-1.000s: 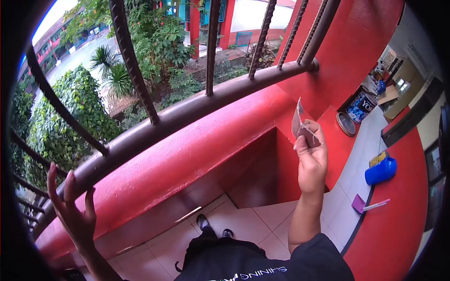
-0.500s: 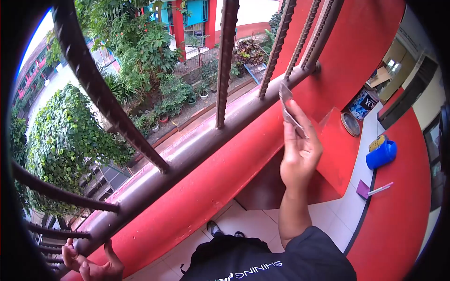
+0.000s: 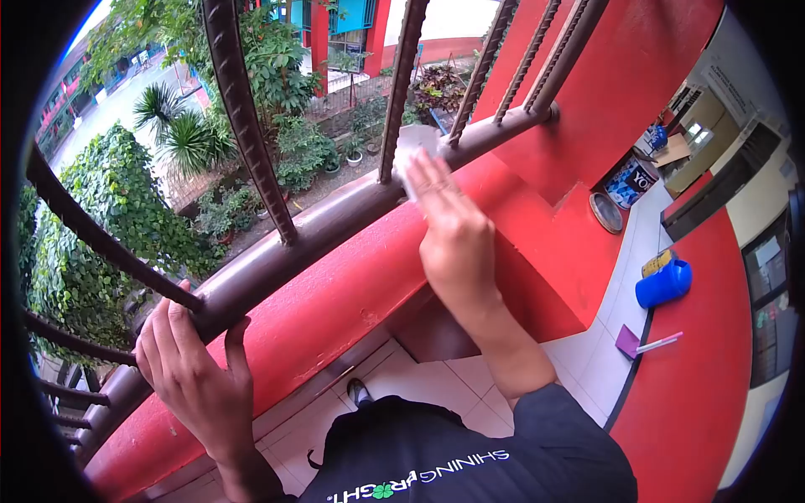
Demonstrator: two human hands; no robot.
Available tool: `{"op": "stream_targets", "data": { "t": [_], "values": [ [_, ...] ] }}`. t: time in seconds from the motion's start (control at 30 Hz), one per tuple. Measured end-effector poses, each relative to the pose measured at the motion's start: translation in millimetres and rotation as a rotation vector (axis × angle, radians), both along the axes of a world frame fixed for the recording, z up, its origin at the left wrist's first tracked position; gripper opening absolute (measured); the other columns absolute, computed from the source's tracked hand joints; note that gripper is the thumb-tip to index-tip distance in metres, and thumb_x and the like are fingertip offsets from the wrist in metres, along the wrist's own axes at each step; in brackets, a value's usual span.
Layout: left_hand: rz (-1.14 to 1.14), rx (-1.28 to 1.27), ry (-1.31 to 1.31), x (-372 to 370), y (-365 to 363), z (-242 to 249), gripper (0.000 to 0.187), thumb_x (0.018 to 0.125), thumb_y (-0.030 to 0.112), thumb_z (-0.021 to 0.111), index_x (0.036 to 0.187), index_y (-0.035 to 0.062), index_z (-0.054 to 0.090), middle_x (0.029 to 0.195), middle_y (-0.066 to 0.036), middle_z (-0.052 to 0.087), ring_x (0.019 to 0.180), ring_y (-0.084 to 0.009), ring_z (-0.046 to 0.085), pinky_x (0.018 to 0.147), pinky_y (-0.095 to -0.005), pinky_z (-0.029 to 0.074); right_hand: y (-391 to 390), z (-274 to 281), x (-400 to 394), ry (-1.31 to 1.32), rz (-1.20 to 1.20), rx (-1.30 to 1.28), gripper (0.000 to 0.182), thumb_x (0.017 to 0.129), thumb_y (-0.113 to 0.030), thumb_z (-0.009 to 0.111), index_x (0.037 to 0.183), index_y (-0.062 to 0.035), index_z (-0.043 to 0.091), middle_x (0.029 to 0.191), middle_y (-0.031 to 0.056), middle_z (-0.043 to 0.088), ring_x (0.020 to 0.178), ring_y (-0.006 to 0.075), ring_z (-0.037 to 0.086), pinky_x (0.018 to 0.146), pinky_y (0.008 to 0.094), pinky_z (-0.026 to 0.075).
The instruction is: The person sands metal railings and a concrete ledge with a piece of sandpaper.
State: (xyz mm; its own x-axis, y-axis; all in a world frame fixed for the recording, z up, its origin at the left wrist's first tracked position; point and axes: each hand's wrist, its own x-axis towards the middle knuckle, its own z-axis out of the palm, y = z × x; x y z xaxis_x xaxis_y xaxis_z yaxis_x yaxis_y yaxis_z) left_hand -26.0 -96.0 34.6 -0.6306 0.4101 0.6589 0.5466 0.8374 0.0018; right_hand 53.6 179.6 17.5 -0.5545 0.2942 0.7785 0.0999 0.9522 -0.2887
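My right hand [image 3: 449, 210] presses a thin, whitish sheet [image 3: 417, 151] against the brown metal rail [image 3: 323, 225], between two ridged upright bars. The sheet is blurred, and its underside is hidden by my fingers. Lower on the same rail, my left hand [image 3: 194, 369] lies over the pipe, with fingers on the far side near the foot of a bar and the thumb apart on the near side. Nothing shows in that hand. Beneath the rail runs a red ledge [image 3: 335, 314].
On the right, a blue container [image 3: 664, 283] lies by a yellow item [image 3: 658, 262]. A purple square [image 3: 626, 342] with thin sticks [image 3: 660, 342] is nearer. Farther back are a paint can [image 3: 631, 183] and round lid [image 3: 605, 213]. Plants grow beyond the bars.
My right hand has come down leftward with the sheet from above the rail onto it. My left hand has moved up along the rail and now rests over it. The view has shifted slightly.
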Motion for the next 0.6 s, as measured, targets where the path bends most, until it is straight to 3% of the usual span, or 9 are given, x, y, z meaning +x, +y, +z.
{"op": "stream_targets", "data": {
  "t": [0.17,0.3,0.43,0.53,0.6],
  "values": [
    [0.019,-0.013,0.034,-3.0,-0.7,-7.4,0.059,0.083,0.029,0.079,0.132,0.0017,0.059,0.124,-0.015,0.061,0.121,-0.0362,0.056,0.107,-0.0493,0.038,29.8,6.8,1.4,-0.026,-0.048,0.011,0.059,0.083,0.017,0.047,0.135,-0.0031,0.065,0.138,0.0217,0.062,0.129,0.0374,0.060,0.107,0.0454,0.053],
    [0.049,-0.031,0.035,-2.4,0.5,-8.9,0.059,0.085,0.030,0.077,0.132,0.0012,0.058,0.125,-0.016,0.060,0.123,-0.0374,0.055,0.108,-0.0507,0.037,-13.3,-4.1,5.6,-0.042,-0.033,0.029,0.060,0.081,0.018,0.047,0.133,-0.0042,0.067,0.136,0.0210,0.064,0.126,0.0373,0.062,0.106,0.0443,0.053],
    [0.063,-0.054,0.046,-3.7,-2.2,-13.9,0.058,0.089,0.034,0.074,0.133,-0.0002,0.058,0.128,-0.018,0.059,0.125,-0.0390,0.054,0.109,-0.0519,0.037,30.5,3.3,-1.0,-0.020,-0.081,0.072,0.062,0.083,0.014,0.049,0.140,-0.0061,0.062,0.141,0.0202,0.061,0.129,0.0384,0.060,0.105,0.0460,0.053],
    [0.073,-0.055,0.044,-2.7,-0.1,-11.3,0.059,0.089,0.034,0.074,0.133,-0.0011,0.058,0.127,-0.019,0.059,0.124,-0.0395,0.055,0.109,-0.0518,0.038,-16.4,-12.6,6.3,-0.060,-0.053,0.065,0.063,0.083,0.016,0.047,0.140,-0.0046,0.062,0.140,0.0224,0.061,0.129,0.0380,0.060,0.106,0.0450,0.053],
    [0.078,-0.050,0.012,-1.9,0.1,-9.5,0.058,0.089,0.034,0.074,0.132,-0.0019,0.058,0.128,-0.019,0.059,0.124,-0.0397,0.055,0.109,-0.0513,0.038,-0.2,-8.9,5.4,-0.051,-0.095,0.056,0.063,0.082,0.016,0.047,0.139,-0.0049,0.063,0.139,0.0225,0.062,0.128,0.0375,0.061,0.105,0.0447,0.054]
  ]
}}
